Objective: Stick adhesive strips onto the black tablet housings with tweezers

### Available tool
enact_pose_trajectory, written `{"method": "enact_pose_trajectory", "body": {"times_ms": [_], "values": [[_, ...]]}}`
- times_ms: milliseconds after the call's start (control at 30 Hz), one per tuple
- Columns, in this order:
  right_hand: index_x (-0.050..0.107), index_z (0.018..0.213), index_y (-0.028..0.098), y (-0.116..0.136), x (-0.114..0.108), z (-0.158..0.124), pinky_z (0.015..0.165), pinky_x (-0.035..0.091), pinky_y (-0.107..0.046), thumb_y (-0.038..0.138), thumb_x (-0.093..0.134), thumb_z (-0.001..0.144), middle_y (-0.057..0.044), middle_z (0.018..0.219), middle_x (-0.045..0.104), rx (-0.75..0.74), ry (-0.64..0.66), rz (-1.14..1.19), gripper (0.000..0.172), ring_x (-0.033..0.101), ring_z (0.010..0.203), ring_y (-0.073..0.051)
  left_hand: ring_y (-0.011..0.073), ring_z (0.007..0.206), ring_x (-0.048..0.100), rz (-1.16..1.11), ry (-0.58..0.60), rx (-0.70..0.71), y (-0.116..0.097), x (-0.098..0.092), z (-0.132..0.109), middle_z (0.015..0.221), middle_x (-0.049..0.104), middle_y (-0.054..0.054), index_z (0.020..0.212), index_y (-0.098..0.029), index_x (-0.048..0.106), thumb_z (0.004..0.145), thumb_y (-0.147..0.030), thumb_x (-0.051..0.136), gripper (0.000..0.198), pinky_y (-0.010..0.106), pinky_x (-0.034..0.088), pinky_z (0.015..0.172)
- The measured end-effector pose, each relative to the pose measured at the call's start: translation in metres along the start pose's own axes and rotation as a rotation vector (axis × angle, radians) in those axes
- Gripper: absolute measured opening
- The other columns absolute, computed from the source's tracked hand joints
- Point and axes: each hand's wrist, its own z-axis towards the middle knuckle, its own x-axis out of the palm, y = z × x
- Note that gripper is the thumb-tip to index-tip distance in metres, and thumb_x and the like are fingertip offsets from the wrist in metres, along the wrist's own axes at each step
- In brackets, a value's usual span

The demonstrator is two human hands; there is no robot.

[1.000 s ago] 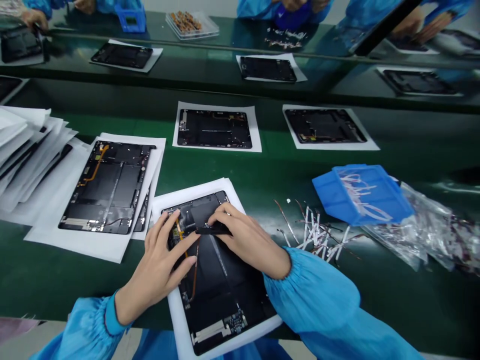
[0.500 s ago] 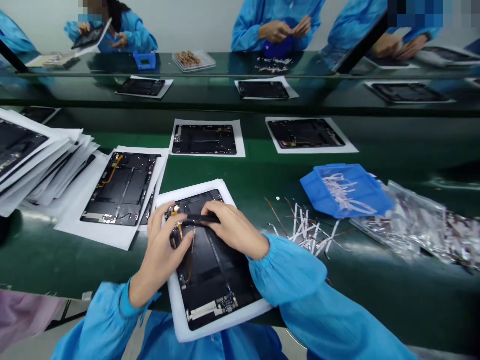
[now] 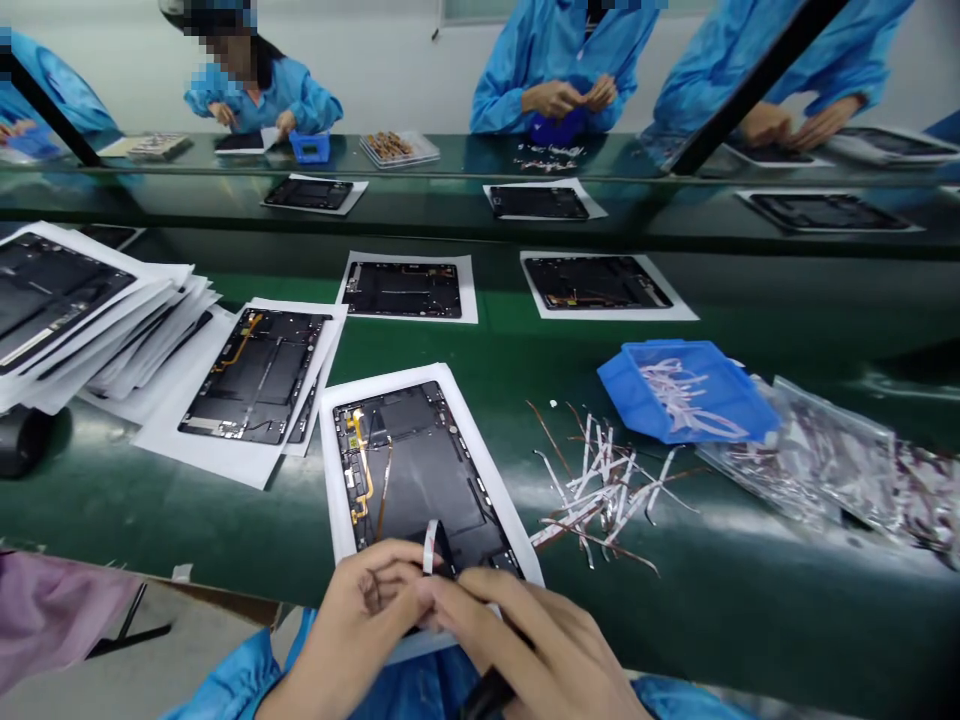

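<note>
Fingers of the left hand (image 3: 386, 605) and right hand (image 3: 536, 640) meet over the near end of an open black tablet-shaped housing (image 3: 420, 480), the left ones pinched on a narrow, curved white strip with a dark back (image 3: 430, 547) that rises between them. The right fingers are closed around a dark, slender tool (image 3: 491, 695), its far end hidden by the hand. Exactly how the fingertips share the strip cannot be told. The housing lies in a white, padded-looking tray (image 3: 337, 485) at the front edge of a glossy green table (image 3: 465, 340), an orange ribbon cable (image 3: 365, 470) along its left side. Just right of the tray lies a loose tangle of thin white and brown strips (image 3: 607, 490); beyond it sits a blue plastic bin (image 3: 619, 385), touching clear plastic bags (image 3: 832, 440). Left of the tray, another black housing (image 3: 259, 380) rests on white paper.
</note>
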Motion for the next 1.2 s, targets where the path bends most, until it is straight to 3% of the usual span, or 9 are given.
{"method": "enact_pose_trajectory", "body": {"times_ms": [133,333,433,533,867,1067,1200], "values": [[0.064,0.121,0.021,-0.007,0.007,0.004,0.070,0.064,-0.030,0.008,0.032,0.098,-0.005,0.110,0.074,0.045,-0.031,0.064,0.042,0.075,0.085,-0.018,0.0134,0.066,0.071,0.208,-0.062,0.151,0.003,-0.002,-0.005,0.073,0.075,0.003,0.083,-0.019,0.073,0.090,-0.036,0.068,0.019,0.020,0.058,0.065],[0.063,0.123,0.016,-0.008,0.001,0.001,0.076,0.065,-0.033,0.010,0.030,0.101,-0.008,0.112,0.075,-0.010,-0.065,-0.042,0.041,0.075,0.092,-0.021,0.0124,0.085,0.070,0.650,-0.041,0.473,0.001,-0.004,-0.008,0.093,0.074,0.000,0.104,-0.029,0.072,0.096,-0.017,0.057,0.021,0.019,0.055,0.075],[0.067,0.114,0.011,-0.005,-0.002,0.006,0.072,0.065,-0.033,0.007,0.024,0.100,-0.010,0.103,0.077,-0.028,-0.117,-0.125,0.045,0.076,0.085,-0.021,0.0117,0.085,0.069,0.771,-0.038,0.673,0.002,-0.005,-0.003,0.095,0.073,0.001,0.111,-0.027,0.066,0.096,-0.009,0.053,0.027,0.019,0.055,0.075],[0.069,0.105,0.010,-0.002,0.000,0.012,0.065,0.064,-0.031,0.004,0.022,0.099,-0.011,0.093,0.078,-0.017,-0.156,-0.169,0.048,0.076,0.075,-0.021,0.0120,0.080,0.067,0.876,-0.048,0.786,0.002,-0.006,0.001,0.092,0.072,0.002,0.108,-0.023,0.063,0.095,-0.007,0.054,0.023,0.020,0.054,0.073],[0.062,0.110,0.017,-0.012,0.014,0.017,0.068,0.064,-0.031,0.009,0.037,0.098,-0.007,0.099,0.075,0.129,-0.122,0.100,0.029,0.075,0.081,-0.020,0.0134,0.080,0.067,0.891,-0.086,0.765,0.004,-0.009,0.004,0.092,0.072,0.003,0.109,-0.023,0.062,0.095,-0.008,0.055,0.021,0.022,0.054,0.073],[0.062,0.112,0.019,-0.013,0.013,0.015,0.071,0.062,-0.029,-0.005,0.034,0.083,-0.005,0.100,0.073,0.165,-0.020,0.252,0.047,0.073,0.082,-0.018,0.0149,0.076,0.065,0.992,-0.099,0.851,0.002,-0.010,0.008,0.086,0.070,0.005,0.112,-0.019,0.063,0.097,-0.008,0.049,0.022,0.026,0.054,0.071],[0.064,0.095,0.022,-0.017,0.010,0.027,0.064,0.056,-0.025,0.009,0.041,0.095,-0.002,0.083,0.067,0.285,0.019,0.493,0.027,0.067,0.071,-0.015,0.0144,0.073,0.066,1.100,-0.107,0.892,0.002,-0.019,0.001,0.090,0.073,0.005,0.111,-0.019,0.062,0.099,-0.010,0.046,0.022,0.025,0.054,0.070]]}}
